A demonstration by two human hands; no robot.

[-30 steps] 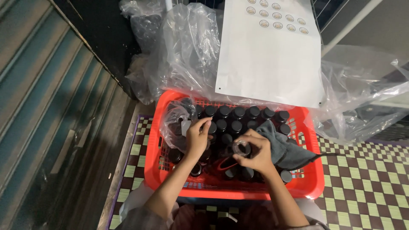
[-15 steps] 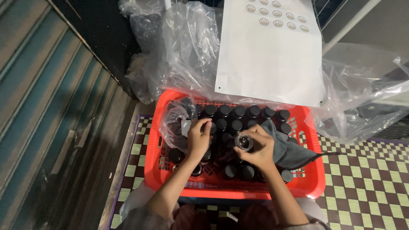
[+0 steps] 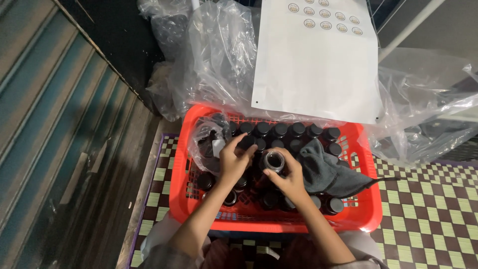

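Note:
A red plastic basket (image 3: 279, 221) sits in front of me, packed with several small dark bottles with black caps (image 3: 298, 130). My right hand (image 3: 286, 179) grips one open dark bottle (image 3: 274, 161) and holds it upright above the others, its mouth facing up. My left hand (image 3: 234, 162) reaches in beside it, its fingers closed around a black cap (image 3: 247, 143) near the bottle's left side. A grey cloth (image 3: 326, 172) lies over the bottles on the right side of the basket.
A clear plastic bag with dark caps (image 3: 209, 142) lies in the basket's left corner. A white sheet of round stickers (image 3: 318, 60) leans behind the basket among crumpled clear plastic (image 3: 428, 104). A corrugated metal shutter (image 3: 55, 129) runs along the left; a checkered mat (image 3: 428, 219) covers the floor.
My right hand has lifted the bottle and turned its open mouth up. My left hand has moved from the caps bag toward the bottle with a cap.

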